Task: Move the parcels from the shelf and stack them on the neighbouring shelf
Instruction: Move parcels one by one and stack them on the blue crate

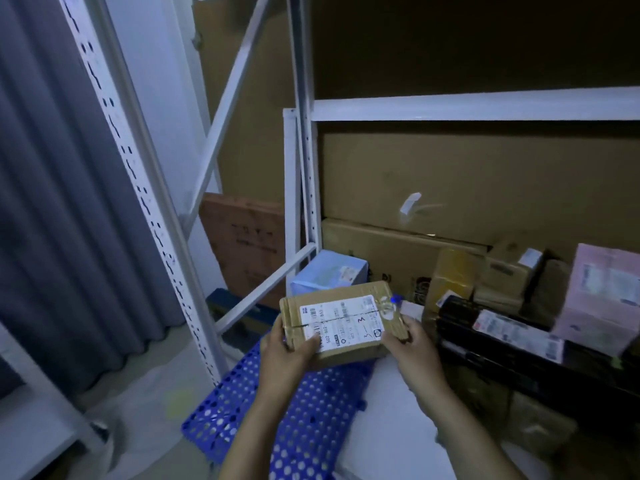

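I hold a small brown cardboard parcel (341, 320) with a white shipping label in front of me, above the floor. My left hand (289, 344) grips its left end, thumb on the label. My right hand (410, 337) grips its right end. On the shelf (467, 110) to the right lie more parcels: a light blue one (329, 273), a yellow-brown box (452, 275), a long black box (502, 336) with labels, and a pink one (602, 296).
A blue perforated plastic pallet (304, 420) lies on the floor below my arms. White metal shelf uprights (135, 174) and diagonal braces stand to the left. A grey curtain (52, 202) hangs at far left. Large cardboard boxes (485, 181) fill the shelf's back.
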